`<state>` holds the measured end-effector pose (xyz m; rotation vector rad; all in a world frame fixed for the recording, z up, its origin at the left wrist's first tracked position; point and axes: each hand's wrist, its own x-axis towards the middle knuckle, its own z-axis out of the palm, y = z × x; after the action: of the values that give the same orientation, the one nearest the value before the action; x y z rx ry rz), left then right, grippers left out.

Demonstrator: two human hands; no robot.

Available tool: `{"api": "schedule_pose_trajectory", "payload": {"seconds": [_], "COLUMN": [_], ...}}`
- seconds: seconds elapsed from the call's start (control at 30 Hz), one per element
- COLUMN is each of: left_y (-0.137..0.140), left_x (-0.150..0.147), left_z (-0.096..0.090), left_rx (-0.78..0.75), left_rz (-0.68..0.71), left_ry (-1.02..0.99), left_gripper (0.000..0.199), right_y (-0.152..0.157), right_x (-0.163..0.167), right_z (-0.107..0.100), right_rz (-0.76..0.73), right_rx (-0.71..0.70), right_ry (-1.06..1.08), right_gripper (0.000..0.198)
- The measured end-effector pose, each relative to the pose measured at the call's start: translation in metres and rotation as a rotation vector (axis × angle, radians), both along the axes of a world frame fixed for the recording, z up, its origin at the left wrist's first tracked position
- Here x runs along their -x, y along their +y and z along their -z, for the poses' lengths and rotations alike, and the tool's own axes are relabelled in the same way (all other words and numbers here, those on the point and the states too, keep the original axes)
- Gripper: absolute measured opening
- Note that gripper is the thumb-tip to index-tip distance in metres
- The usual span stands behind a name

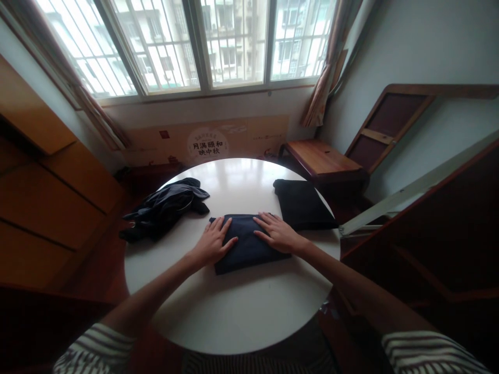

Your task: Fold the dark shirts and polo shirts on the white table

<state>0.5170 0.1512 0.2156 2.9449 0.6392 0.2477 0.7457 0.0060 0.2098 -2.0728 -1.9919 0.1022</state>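
A navy blue garment (249, 249), folded into a flat rectangle, lies near the middle of the round white table (241, 311). On its left side rests my left hand (214, 240), open, with fingers spread over the cloth. My right hand (277, 234) lies open and flat on its right side. Just beyond my right hand is a folded black garment (302, 202), its right corner at the table's rim. A loose heap of dark clothes (167, 205) sits at the left and hangs over the table's edge.
Behind the table stands a low wooden stool or bench (322, 156) by the wall. A printed cardboard panel (156, 140) leans below the barred window (234, 41). Orange-brown wooden cabinets (42, 197) line the left, and a dark wooden piece of furniture (440, 234) stands at the right.
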Motion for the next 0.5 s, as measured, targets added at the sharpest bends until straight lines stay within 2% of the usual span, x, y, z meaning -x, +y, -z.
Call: {"api": "schedule_pose_trajectory", "payload": {"seconds": [0.1, 0.2, 0.27, 0.33, 0.4, 0.5], "left_y": [0.002, 0.004, 0.005, 0.005, 0.004, 0.002], "left_x": [0.005, 0.002, -0.008, -0.018, -0.025, -0.022], "left_z": [0.007, -0.001, -0.009, -0.011, -0.008, 0.003], "left_rx": [0.011, -0.015, -0.039, -0.039, -0.014, 0.016], "left_rz": [-0.044, -0.049, -0.022, 0.036, 0.069, -0.016], "left_ry": [0.028, 0.011, -0.009, -0.007, 0.025, 0.062], "left_gripper": [0.078, 0.076, 0.068, 0.06, 0.058, 0.063], "right_y": [-0.004, -0.003, 0.004, 0.012, 0.019, 0.022], "right_x": [-0.008, -0.008, -0.001, 0.008, 0.017, 0.02], "right_z": [0.008, -0.001, -0.011, -0.017, -0.016, -0.005], "right_rz": [0.091, 0.135, 0.097, -0.038, -0.15, -0.065], "right_rx": [0.033, 0.057, 0.022, -0.016, 0.005, 0.076], "right_ry": [-0.041, -0.063, -0.07, -0.054, -0.021, -0.006], "right_gripper": [0.069, 0.072, 0.069, 0.064, 0.061, 0.07]}}
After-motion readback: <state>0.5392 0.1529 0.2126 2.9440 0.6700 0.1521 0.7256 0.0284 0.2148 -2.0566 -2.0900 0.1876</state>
